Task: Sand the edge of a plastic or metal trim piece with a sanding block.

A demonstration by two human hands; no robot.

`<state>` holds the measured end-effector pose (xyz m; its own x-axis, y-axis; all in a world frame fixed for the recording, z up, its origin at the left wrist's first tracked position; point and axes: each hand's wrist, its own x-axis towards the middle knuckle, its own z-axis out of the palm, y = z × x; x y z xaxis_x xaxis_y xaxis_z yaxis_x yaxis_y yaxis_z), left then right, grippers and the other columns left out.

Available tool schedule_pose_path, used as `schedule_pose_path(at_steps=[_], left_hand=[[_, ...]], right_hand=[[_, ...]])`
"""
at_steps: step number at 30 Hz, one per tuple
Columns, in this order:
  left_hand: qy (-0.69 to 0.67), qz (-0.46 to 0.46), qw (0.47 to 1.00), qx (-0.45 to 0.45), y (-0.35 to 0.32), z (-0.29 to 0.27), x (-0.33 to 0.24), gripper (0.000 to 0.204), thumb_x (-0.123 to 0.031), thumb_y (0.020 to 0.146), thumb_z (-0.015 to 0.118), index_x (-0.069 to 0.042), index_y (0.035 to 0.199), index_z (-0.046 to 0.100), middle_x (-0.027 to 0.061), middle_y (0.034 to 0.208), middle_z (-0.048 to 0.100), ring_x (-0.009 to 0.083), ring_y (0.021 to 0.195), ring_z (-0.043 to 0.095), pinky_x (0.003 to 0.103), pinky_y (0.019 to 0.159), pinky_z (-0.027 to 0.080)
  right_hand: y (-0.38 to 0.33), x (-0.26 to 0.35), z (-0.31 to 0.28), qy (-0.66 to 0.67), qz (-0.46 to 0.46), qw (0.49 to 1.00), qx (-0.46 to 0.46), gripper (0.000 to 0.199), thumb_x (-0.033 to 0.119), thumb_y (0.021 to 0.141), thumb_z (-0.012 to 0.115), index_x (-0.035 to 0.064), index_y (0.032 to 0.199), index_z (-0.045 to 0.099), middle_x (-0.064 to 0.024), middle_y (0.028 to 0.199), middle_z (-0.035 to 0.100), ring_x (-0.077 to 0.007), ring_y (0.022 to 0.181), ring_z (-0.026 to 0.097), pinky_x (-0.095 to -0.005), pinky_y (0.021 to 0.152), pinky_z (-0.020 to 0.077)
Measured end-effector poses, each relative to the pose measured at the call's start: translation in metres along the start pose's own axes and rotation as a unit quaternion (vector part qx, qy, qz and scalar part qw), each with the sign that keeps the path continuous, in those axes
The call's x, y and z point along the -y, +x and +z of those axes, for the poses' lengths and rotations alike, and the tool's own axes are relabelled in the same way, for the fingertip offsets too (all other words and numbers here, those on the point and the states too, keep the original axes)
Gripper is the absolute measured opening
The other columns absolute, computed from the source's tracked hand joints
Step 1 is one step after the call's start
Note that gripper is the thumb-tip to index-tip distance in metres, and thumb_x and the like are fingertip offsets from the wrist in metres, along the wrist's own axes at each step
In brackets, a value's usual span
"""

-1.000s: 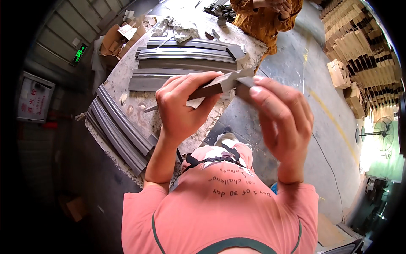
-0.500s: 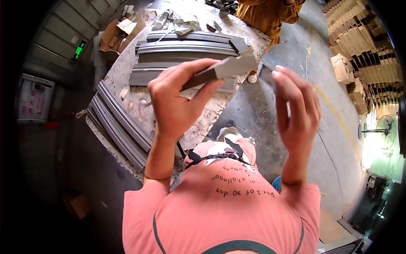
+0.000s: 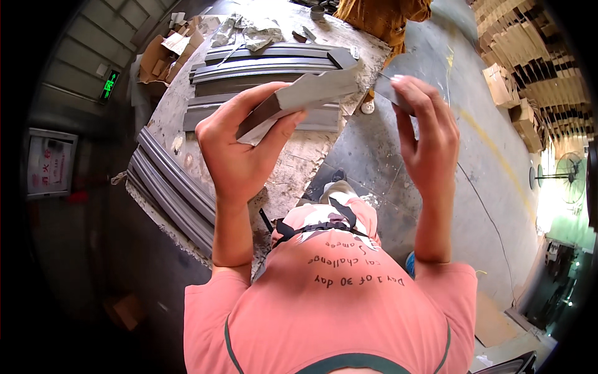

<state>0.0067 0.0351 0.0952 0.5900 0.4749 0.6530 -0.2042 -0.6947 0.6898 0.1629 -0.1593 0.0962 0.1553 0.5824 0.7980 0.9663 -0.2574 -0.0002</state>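
My left hand [image 3: 233, 153] is closed around a flat dark brown piece [image 3: 258, 114], thumb on the near side and fingers on the far side. Pale grey, putty-like material [image 3: 314, 88] with a ragged upper edge covers the part that sticks out to the right. A short gap separates it from a thin grey scraper-like blade [image 3: 387, 90], pinched in the fingertips of my right hand [image 3: 431, 140]. Both hands are raised above the near right side of a worktable [image 3: 293, 181]. What the right palm holds, if anything, is hidden.
Long grey moulded strips [image 3: 268, 71] lie across the table, and more curved strips [image 3: 171, 181] along its left edge. Crumpled plastic [image 3: 255, 31] and an open carton [image 3: 165, 59] are farther back. A person in orange-brown clothing [image 3: 380, 22] stands beyond. Stacked cardboard [image 3: 523, 43] lines the right.
My left hand has moved left with the coated piece, which shows more of its grey surface. My right hand has moved slightly up and left with the blade. The whole view has shifted slightly.
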Motion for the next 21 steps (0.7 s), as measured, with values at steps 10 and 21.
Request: schedule_pose_path(at_steps=[10,21], left_hand=[[-0.015,0.007,1.0,0.0,-0.001,0.002,0.013,0.031,-0.001,0.075,0.082,0.001,0.104,0.072,0.0063,0.085,0.075,0.0076,0.075,0.067,0.022,0.069,0.053],[0.015,-0.054,0.997,-0.05,0.006,-0.013,0.015,0.03,-0.01,0.075,0.085,0.0,0.101,0.073,0.0038,0.08,0.073,0.0062,0.071,0.062,0.022,0.067,0.049]], right_hand=[[0.019,0.026,0.008,0.13,0.001,0.984,-0.119,0.033,-0.001,0.082,0.072,0.0052,0.113,0.065,-0.0127,0.104,0.072,-0.0219,0.082,0.07,-0.03,0.061,0.0526],[-0.005,0.008,0.015,0.245,0.197,0.949,-0.026,0.036,-0.003,0.083,0.072,0.0068,0.117,0.063,-0.0138,0.109,0.07,-0.0297,0.092,0.071,-0.034,0.078,0.0555]])
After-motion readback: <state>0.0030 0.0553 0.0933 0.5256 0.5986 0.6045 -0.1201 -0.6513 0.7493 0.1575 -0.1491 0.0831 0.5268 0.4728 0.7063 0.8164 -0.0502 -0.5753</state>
